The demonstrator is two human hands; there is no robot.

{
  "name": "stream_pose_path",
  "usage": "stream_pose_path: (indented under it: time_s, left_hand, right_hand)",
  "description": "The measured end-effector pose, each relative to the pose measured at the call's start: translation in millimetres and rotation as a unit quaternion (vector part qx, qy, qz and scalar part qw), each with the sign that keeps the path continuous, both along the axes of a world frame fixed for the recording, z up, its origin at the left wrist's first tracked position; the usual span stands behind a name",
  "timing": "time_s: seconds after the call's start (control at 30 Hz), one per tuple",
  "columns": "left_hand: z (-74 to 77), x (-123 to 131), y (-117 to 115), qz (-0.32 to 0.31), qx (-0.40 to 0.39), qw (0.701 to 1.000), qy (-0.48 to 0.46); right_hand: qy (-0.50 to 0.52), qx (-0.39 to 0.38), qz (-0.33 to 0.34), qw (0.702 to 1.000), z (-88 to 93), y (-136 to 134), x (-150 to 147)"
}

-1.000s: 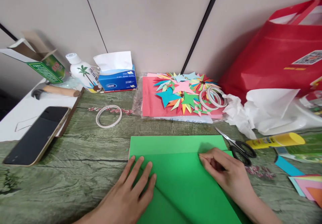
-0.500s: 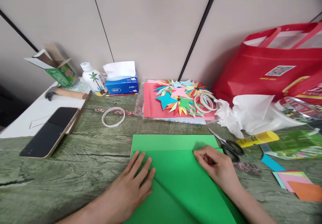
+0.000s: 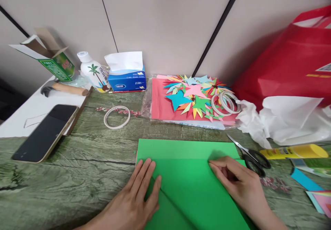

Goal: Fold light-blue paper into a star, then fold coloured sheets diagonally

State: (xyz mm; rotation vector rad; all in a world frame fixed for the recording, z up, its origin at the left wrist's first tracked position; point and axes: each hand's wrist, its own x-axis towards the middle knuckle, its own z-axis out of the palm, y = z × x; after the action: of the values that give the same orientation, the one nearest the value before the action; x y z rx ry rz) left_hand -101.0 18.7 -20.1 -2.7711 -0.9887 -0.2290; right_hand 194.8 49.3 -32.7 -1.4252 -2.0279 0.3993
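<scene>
Green paper lies at the front centre of the table, its upper layer folded over so that a lighter green strip shows along the back edge. My left hand rests flat on the paper's left side, fingers apart. On the right, my right hand pinches the edge of the upper green layer between thumb and forefinger. Black-handled scissors lie just beyond the paper's right corner, close to my right hand.
Behind the paper are colourful paper stars and tape rolls. A tape ring, phone, hammer, bottle and tissue box stand left. A glue stick, tissues and red bag lie right.
The view has shifted closer and leftward, so the right-hand items sit farther right. My left hand's fingers have drawn closer together on the paper; my right hand keeps its pinch.
</scene>
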Motion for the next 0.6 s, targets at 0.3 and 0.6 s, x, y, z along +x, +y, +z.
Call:
stream_pose_path:
  time_s: [0.3, 0.6]
  left_hand:
    - [0.7, 3.7, 2.9, 0.018, -0.003, 0.999, -0.031]
    - [-1.5, 1.2, 9.1, 0.011, 0.048, 0.998, -0.026]
  right_hand:
    - [0.005, -0.016, -0.009, 1.0, 2.0, 0.7, 0.3]
    - [0.015, -0.008, -0.007, 1.0, 0.2, 0.3, -1.5]
